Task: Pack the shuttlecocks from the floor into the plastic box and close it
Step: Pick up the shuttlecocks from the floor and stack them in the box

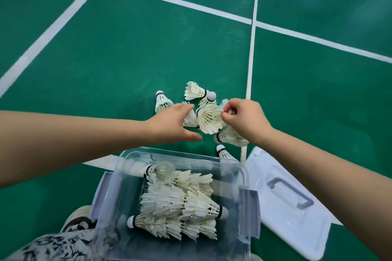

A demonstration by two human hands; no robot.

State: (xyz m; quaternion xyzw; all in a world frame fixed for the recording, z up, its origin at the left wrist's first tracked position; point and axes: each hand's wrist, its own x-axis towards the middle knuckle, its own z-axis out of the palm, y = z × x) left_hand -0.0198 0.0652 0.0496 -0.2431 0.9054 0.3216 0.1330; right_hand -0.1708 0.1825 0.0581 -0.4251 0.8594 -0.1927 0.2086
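Note:
Several white feather shuttlecocks (194, 91) lie in a loose cluster on the green floor just beyond the clear plastic box (241, 176). My right hand (244, 118) pinches the feather rim of one shuttlecock (209, 118) lifted in the middle of the cluster. My left hand (169, 125) reaches in from the left, fingers over another shuttlecock (191, 119) on the floor; whether it grips it is hidden. The box stands open, with rows of nested shuttlecocks (180, 203) lying inside. Its white lid (297, 218) with a grey handle lies flat on the floor to the right.
White court lines (252, 53) cross the green floor. A single shuttlecock (223, 151) stands between the box's far rim and the cluster. My shoe (77, 218) and patterned clothing (63, 246) show at the lower left, beside the box.

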